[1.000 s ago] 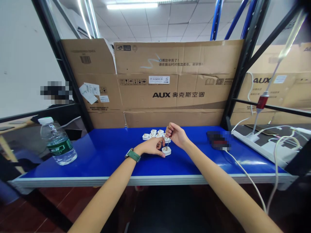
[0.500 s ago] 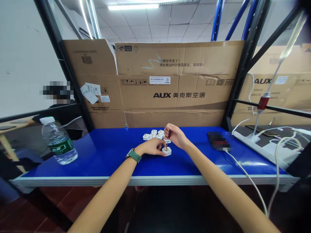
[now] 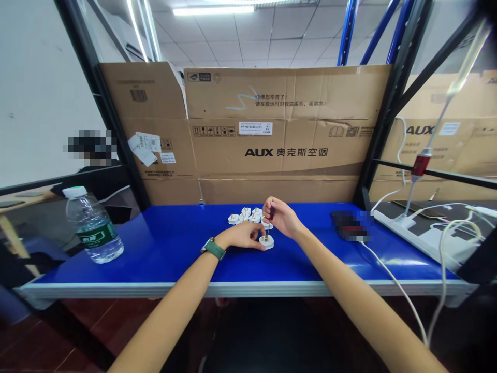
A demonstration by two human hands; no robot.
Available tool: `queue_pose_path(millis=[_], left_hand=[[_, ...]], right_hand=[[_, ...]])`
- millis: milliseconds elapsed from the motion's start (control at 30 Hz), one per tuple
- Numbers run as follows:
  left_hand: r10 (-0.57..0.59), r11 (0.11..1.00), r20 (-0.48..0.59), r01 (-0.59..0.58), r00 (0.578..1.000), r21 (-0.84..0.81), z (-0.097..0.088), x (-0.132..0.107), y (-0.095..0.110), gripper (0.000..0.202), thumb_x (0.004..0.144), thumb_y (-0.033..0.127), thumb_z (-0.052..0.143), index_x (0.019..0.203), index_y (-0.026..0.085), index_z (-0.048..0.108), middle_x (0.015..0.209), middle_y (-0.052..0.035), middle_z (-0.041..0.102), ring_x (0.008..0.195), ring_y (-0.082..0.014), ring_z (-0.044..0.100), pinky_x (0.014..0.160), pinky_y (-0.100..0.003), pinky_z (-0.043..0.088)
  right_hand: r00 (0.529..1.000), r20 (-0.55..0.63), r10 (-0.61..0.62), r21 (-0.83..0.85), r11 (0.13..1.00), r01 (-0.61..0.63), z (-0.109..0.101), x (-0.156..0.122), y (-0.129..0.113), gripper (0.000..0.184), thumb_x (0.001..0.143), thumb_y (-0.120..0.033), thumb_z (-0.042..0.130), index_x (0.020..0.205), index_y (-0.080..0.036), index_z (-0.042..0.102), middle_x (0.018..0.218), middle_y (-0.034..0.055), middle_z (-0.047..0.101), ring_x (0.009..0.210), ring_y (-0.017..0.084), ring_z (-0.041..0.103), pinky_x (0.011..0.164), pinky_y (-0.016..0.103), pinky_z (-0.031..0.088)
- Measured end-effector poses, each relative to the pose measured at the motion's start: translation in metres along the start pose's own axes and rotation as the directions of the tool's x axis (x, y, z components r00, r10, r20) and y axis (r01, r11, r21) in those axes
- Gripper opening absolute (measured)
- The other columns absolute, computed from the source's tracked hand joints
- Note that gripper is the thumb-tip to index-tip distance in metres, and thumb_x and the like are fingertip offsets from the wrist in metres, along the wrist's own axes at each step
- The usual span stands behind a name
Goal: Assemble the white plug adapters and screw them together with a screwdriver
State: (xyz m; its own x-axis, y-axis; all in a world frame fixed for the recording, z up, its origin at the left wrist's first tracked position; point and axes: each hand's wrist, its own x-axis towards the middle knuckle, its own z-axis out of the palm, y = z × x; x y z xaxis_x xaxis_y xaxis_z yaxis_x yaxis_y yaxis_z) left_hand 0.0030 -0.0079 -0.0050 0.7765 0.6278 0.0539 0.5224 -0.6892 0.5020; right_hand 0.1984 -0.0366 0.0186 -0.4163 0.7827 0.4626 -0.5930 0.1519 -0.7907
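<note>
My left hand [image 3: 244,235] rests on the blue tabletop, its thumb and fingers closed around the near side of a white plug [image 3: 269,244] with brass-coloured metal parts on top. Just above it, my right hand [image 3: 282,217] is curled round a screwdriver [image 3: 268,228]. The handle is mostly hidden in the fingers, and the thin shaft points down at the plug's metal parts. Behind my left hand lie several similar white plugs [image 3: 246,212] in a cluster, partly covered by both hands.
A water bottle [image 3: 95,230] stands at the left of the blue table [image 3: 171,259]. To the right lie a dark device [image 3: 349,225] with a white cable and a white power strip [image 3: 423,235]. A cardboard panel [image 3: 225,160] closes off the back. A person [image 3: 97,176] is at the far left.
</note>
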Motion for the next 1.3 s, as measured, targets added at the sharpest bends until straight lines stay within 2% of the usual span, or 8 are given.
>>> queue_pose_path(millis=[333,467,533,633,833,1300], left_hand=[[0.001,1.0,0.013,0.0,1.0,-0.023,0.0005,0.0004,-0.0004,0.051,0.072,0.055,0.081,0.106,0.02,0.066,0.07,0.0041,0.055,0.061,-0.0127,0.048,0.06,-0.025,0.033],[0.042,0.996,-0.066,-0.047,0.997,-0.075,-0.0033,-0.0019,0.002,0.061,0.064,0.053,0.087,0.109,0.02,0.062,0.07,0.0063,0.05,0.061,-0.0114,0.044,0.059,-0.024,0.032],[0.089,0.989,-0.096,-0.099,0.991,-0.106,-0.0053,-0.0024,0.0023,0.057,0.064,0.053,0.088,0.105,0.019,0.065,0.068,0.0068,0.045,0.061,-0.0102,0.039,0.059,-0.023,0.03],[0.125,0.981,-0.065,-0.134,0.99,-0.144,-0.0065,-0.0014,0.0004,0.047,0.07,0.055,0.084,0.095,0.017,0.073,0.064,0.0064,0.039,0.058,-0.0089,0.033,0.056,-0.024,0.027],[0.128,0.982,-0.044,-0.132,0.991,-0.137,-0.0043,0.0012,-0.0049,0.046,0.072,0.055,0.083,0.097,0.017,0.077,0.063,0.0052,0.044,0.057,-0.0086,0.037,0.055,-0.023,0.028],[0.126,0.989,-0.073,-0.131,0.989,-0.065,-0.0052,0.0012,-0.0052,0.044,0.072,0.056,0.082,0.096,0.019,0.08,0.059,0.0053,0.043,0.054,-0.0084,0.037,0.054,-0.024,0.025]], right_hand=[[1.0,0.018,0.007,-0.026,1.0,-0.007,-0.0073,0.002,0.0065,0.019,0.085,-0.031,0.065,0.077,-0.019,0.053,0.073,0.0008,0.041,0.065,0.015,0.039,0.058,0.026,0.037],[0.999,0.036,0.003,-0.019,1.0,-0.003,-0.0089,0.0027,0.0075,0.019,0.086,-0.031,0.065,0.078,-0.019,0.054,0.073,0.001,0.042,0.065,0.015,0.039,0.058,0.026,0.038],[0.999,0.038,0.004,-0.022,1.0,-0.003,-0.008,0.0027,0.0068,0.019,0.086,-0.032,0.065,0.077,-0.019,0.054,0.073,0.001,0.042,0.065,0.015,0.039,0.058,0.026,0.038],[0.999,0.032,0.001,-0.031,1.0,0.0,-0.0064,0.0025,0.0059,0.02,0.086,-0.032,0.065,0.077,-0.019,0.054,0.073,0.0008,0.041,0.064,0.015,0.038,0.058,0.027,0.038],[0.999,0.043,-0.005,-0.026,1.0,0.006,-0.0064,0.0029,0.0068,0.019,0.086,-0.032,0.064,0.077,-0.019,0.053,0.073,0.0007,0.041,0.065,0.015,0.04,0.059,0.027,0.038],[0.998,0.027,-0.062,0.03,0.998,0.061,-0.0014,0.0,-0.0002,0.019,0.084,-0.026,0.061,0.071,-0.019,0.049,0.072,0.0009,0.038,0.065,0.015,0.038,0.06,0.028,0.036]])
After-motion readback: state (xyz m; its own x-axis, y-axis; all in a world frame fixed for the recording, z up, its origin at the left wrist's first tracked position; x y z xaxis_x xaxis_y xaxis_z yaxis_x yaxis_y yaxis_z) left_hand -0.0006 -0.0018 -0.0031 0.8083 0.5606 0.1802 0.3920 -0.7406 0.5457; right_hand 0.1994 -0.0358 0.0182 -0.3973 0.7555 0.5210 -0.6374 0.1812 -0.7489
